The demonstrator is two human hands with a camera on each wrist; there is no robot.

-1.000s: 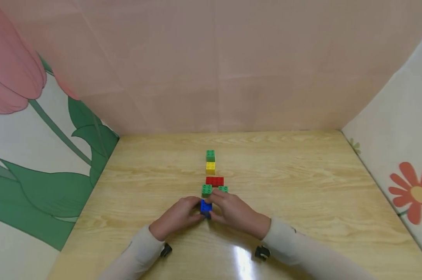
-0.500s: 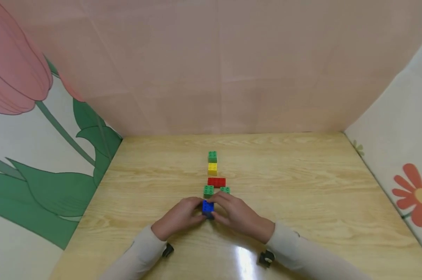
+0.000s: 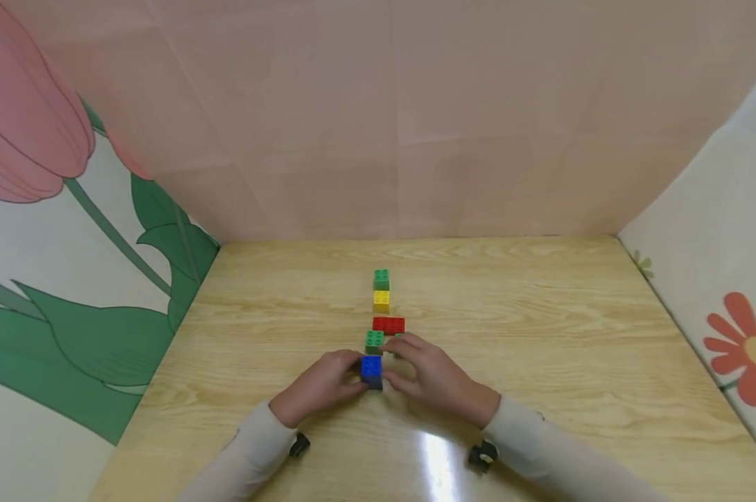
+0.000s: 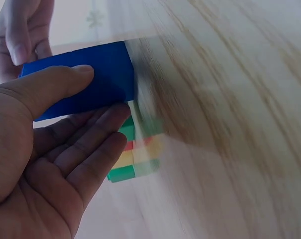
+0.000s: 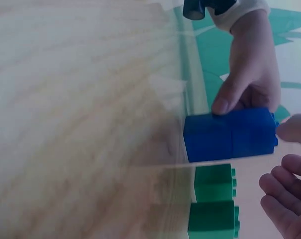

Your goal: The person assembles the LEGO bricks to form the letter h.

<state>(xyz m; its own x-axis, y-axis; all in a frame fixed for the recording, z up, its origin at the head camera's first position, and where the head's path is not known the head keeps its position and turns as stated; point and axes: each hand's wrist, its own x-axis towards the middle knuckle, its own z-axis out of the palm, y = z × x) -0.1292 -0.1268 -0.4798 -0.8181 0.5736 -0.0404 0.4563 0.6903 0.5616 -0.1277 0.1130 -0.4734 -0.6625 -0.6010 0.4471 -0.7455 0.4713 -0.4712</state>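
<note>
Two blue toy bricks point(image 5: 230, 134), one stacked on the other, stand upright on the table in front of me. My left hand point(image 3: 318, 387) holds this stack from the left. In the left wrist view its thumb point(image 4: 71, 82) lies along one blue face, with the fingers on the far side. Just right of the stack is my right hand point(image 3: 437, 380), thumb and fingers apart and nothing between them. Its thumb tip is close to the top studs in the right wrist view; I cannot tell whether they touch. A green brick point(image 3: 374, 341) sits right behind the blue stack.
Behind the first green brick lie a longer red brick point(image 3: 389, 325), a yellow brick point(image 3: 381, 300) and another green brick point(image 3: 382, 279), roughly in line. One more green brick point(image 3: 399, 336) is mostly hidden by my right hand. Flower-patterned walls border the wooden table point(image 3: 541, 314).
My right hand has let go of the blue stack and drawn slightly to the right, covering more of the green brick there. The left hand keeps its hold.
</note>
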